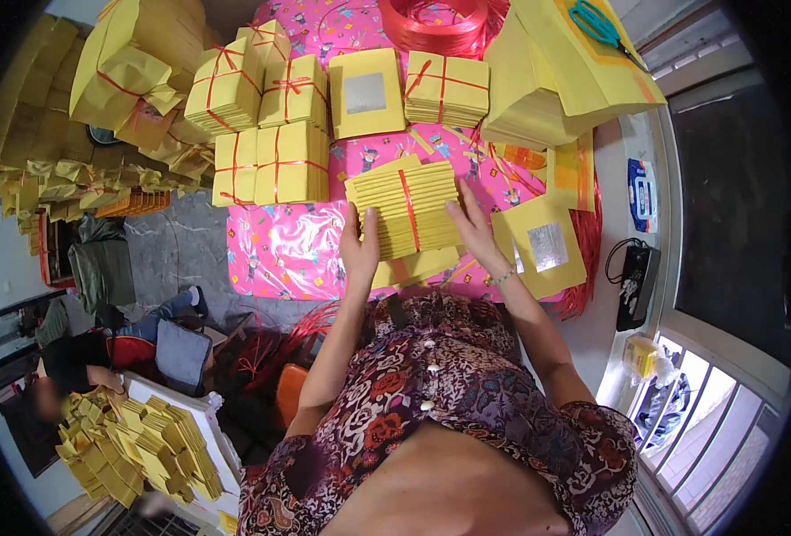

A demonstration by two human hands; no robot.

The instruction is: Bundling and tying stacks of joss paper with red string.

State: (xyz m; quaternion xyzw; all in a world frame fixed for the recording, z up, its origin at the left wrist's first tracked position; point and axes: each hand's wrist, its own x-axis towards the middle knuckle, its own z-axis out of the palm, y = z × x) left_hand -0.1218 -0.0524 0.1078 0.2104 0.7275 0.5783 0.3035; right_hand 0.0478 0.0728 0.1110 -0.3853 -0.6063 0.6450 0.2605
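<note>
A stack of yellow paper sheets [409,205] lies on the pink patterned tablecloth [279,255], with a red ribbon [408,210] running across its middle. My left hand [357,248] presses against the stack's left side. My right hand [473,228] grips its right side, fingers spread over the edge. More loose yellow sheets [413,268] lie under the stack near the table's front edge.
Several tied yellow bundles [275,125] sit at the back left, another [446,89] at the back centre. Yellow sheets with silver squares [364,92] [543,246], a red ribbon coil [437,22] and teal scissors [596,22] are nearby. Another person [74,357] sits low left by folded yellow papers [137,447].
</note>
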